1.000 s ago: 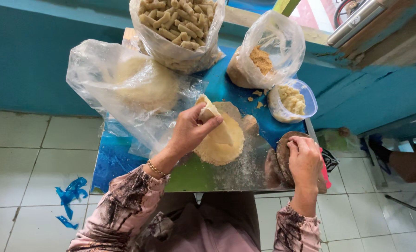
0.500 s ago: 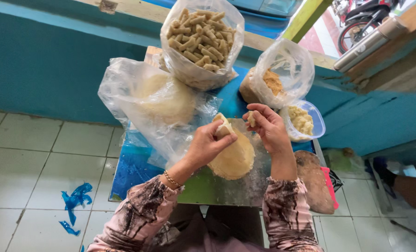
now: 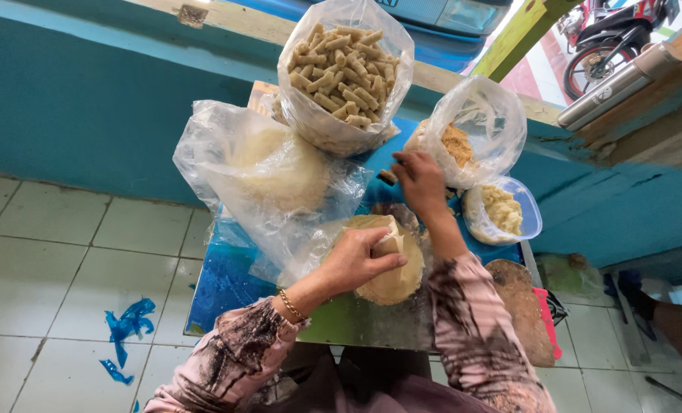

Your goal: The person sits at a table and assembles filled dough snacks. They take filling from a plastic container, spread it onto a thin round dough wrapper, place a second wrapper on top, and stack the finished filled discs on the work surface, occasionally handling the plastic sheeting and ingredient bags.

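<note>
Gripping is being done by the left hand (image 3: 354, 261), whose fingers are being closed around a pale folded wrapper (image 3: 389, 242), held just above a round stack of thin wrappers (image 3: 393, 283) that is lying on the desk (image 3: 341, 321). A gold bracelet (image 3: 289, 304) is being worn at that wrist. The right hand (image 3: 420, 180) is being stretched further out over the desk, fingers curled near a small brown piece (image 3: 388, 177); whether anything is being pinched in that grip cannot be told. Just beyond the right hand, a clear bag of brown crumbs (image 3: 471, 134) is being kept upright, and a plastic tub of pale filling (image 3: 501, 212) is sitting beside it. Behind the stack, a large crumpled clear bag (image 3: 268, 176) with more pale wrappers inside is being spread over the desk's left part. At the far edge, an open bag of rolled pastry sticks (image 3: 349, 73) is standing. A dark round board (image 3: 526, 306) is being leaned at the desk's right side. Blue plastic scraps (image 3: 127, 325) are lying on the tiled floor (image 3: 66, 268).
</note>
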